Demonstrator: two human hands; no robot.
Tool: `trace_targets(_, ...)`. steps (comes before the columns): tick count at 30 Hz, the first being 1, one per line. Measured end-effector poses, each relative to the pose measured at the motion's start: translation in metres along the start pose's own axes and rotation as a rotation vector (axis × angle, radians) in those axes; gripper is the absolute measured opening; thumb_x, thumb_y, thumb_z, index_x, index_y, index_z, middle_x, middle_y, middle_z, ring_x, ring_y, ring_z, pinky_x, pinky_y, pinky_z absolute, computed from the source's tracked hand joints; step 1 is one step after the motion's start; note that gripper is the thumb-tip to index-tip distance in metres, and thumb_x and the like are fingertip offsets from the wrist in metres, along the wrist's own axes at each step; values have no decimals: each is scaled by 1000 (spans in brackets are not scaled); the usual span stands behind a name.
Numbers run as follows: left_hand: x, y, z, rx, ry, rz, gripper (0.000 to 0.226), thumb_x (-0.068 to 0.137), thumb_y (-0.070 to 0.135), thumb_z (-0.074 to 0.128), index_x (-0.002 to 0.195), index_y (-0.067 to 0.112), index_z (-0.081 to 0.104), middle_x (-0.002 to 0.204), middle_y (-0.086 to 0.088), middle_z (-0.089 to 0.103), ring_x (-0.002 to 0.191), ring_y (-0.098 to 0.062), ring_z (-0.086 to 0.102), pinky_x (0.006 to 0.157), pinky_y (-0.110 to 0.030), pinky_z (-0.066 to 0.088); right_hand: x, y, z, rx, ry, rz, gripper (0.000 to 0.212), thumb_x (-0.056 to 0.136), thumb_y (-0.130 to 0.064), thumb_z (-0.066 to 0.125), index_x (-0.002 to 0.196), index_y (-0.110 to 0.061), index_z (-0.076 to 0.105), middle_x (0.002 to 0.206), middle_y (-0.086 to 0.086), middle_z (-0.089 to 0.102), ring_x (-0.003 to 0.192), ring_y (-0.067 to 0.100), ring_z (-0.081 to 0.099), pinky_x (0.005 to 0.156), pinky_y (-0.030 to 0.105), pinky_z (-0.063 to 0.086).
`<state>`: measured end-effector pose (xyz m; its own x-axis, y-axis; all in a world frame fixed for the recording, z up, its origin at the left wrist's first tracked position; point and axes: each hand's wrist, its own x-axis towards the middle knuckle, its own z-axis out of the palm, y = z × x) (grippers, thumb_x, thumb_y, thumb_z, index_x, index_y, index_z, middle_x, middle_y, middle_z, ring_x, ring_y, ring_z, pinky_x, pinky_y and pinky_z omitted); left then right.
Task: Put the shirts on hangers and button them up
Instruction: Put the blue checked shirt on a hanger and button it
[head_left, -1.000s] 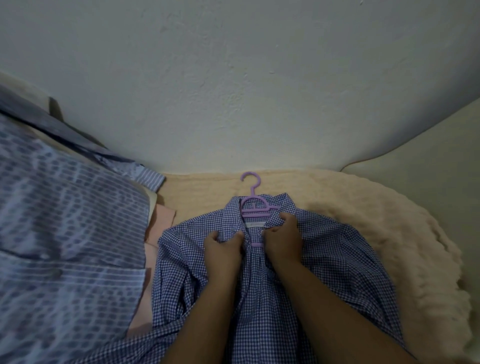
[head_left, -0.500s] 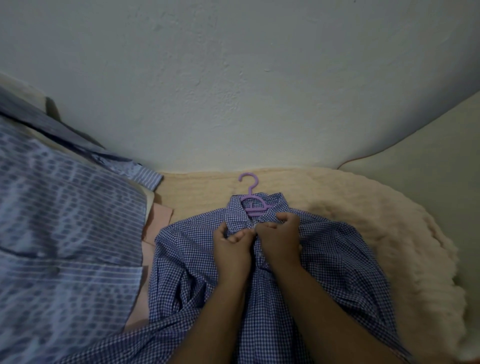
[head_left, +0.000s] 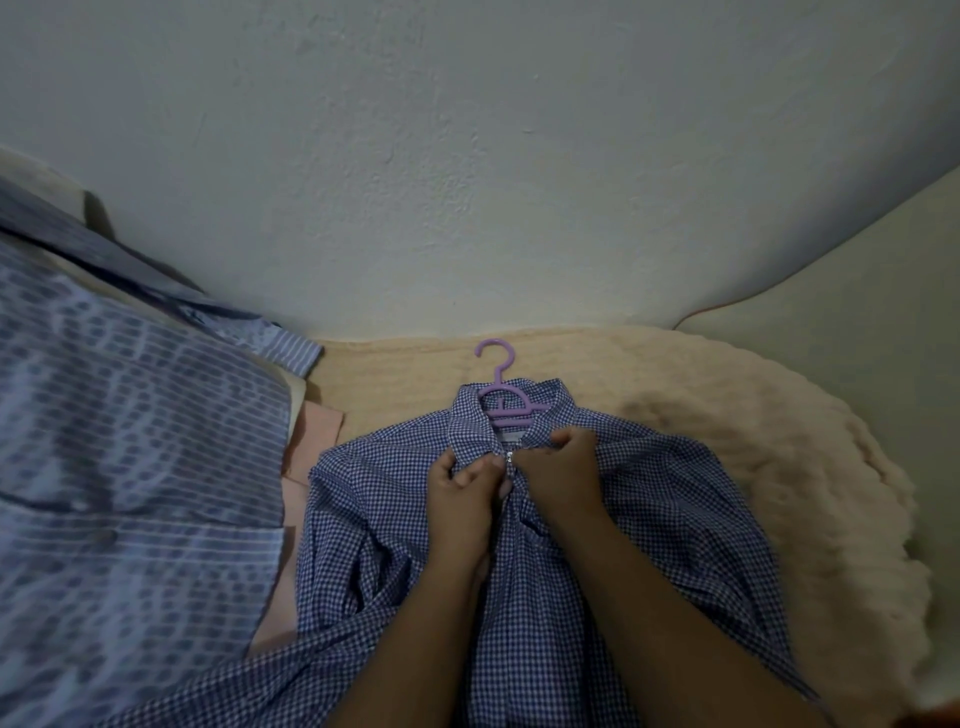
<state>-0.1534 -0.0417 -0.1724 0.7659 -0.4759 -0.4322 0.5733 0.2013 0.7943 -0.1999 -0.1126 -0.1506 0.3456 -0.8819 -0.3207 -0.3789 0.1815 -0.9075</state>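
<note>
Both hands, left hand (head_left: 464, 480) and right hand (head_left: 558, 467), are pinching checked shirt (head_left: 649, 499) plackets at the collar button, probably; hanger (head_left: 506, 400) risks shifting, misaligning it.

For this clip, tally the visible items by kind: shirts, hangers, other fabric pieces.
Shirts: 2, the blue gingham checked shirt and the blue striped patterned shirt
Hangers: 1, the purple plastic hanger
Other fabric: 2, the pink folded cloth and the cream fluffy blanket
Total: 5
</note>
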Motion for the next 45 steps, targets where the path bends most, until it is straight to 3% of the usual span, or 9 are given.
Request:
trace_targets(4, 4, 2, -3, -3, -35, -29, 72, 92, 1, 55, 151, 13, 14, 79, -8, 60, 73, -17, 60, 79, -33, 52, 2, 1, -4, -76, -62, -91, 38, 76, -8, 68, 85, -25, 36, 73, -2, 55, 68, 20, 53, 86, 51, 47)
trace_targets(10, 9, 3, -6, 126, -110, -7, 72, 90, 2, 59, 148, 9, 17, 65, 0, 52, 64, -13, 55, 72, -32, 50, -8, -2, -13, -99, -224, -263, 34, 83, 0, 61, 102, -15, 37, 78, 7, 57, 55, 6, 57, 50, 12, 44)
trace_targets(13, 14, 6, -7, 153, -133, -47, 69, 89, 3, 62, 145, 2, 22, 63, 0, 55, 62, -13, 57, 66, -32, 51, -10, -1, -14, -139, -266, -308, 41, 80, 1, 66, 105, -14, 37, 86, 9, 56, 70, 15, 59, 52, 12, 47)
trace_targets(20, 17, 8, -11, 222, -170, -78, 70, 89, 12, 66, 144, 9, 23, 110, -24, 66, 99, -33, 68, 91, -46, 54, -7, 7, -12, -261, -114, -440, 29, 87, -7, 61, 101, -21, 39, 79, -3, 60, 68, 2, 55, 56, 8, 37)
trace_targets(26, 16, 13, -18, 237, -267, -88, 36, 81, 1, 71, 106, 8, 45, 102, -20, 59, 88, -31, 63, 70, -31, 56, -1, 6, -15, -197, -142, -365, 24, 88, -4, 54, 89, -20, 37, 84, 9, 58, 70, 18, 54, 60, 24, 44)
trace_targets(31, 20, 26, -14, 349, -307, -108, 32, 81, 7, 73, 100, 6, 47, 74, -12, 61, 59, -17, 55, 56, -28, 47, 2, -6, -26, -46, -247, -230, 26, 89, -1, 56, 86, -13, 33, 75, 5, 51, 63, 12, 45, 48, 11, 38)
trace_targets(34, 15, 31, -10, 300, -323, -129, 22, 82, 2, 70, 87, 9, 50, 70, -8, 57, 56, -16, 53, 56, -27, 47, 2, -7, -26, -28, -182, -235, 26, 87, -3, 61, 90, -10, 36, 76, 3, 52, 63, 11, 48, 54, 15, 41)
trace_targets(39, -1, 31, -16, 607, -219, 70, 28, 85, 6, 69, 101, 16, 48, 83, -7, 67, 70, -19, 62, 66, -31, 52, -15, 10, -31, -130, -90, -306, 27, 87, -2, 59, 84, -19, 38, 86, 15, 55, 75, 25, 54, 63, 29, 43)
trace_targets(45, -29, 10, -37, 881, -116, 219, 52, 82, 11, 73, 123, 23, 43, 94, 3, 61, 78, -8, 61, 66, -16, 48, -59, 42, -30, -72, 30, -202, 15, 91, -5, 55, 94, -14, 43, 88, 1, 55, 77, 9, 56, 60, 17, 43)
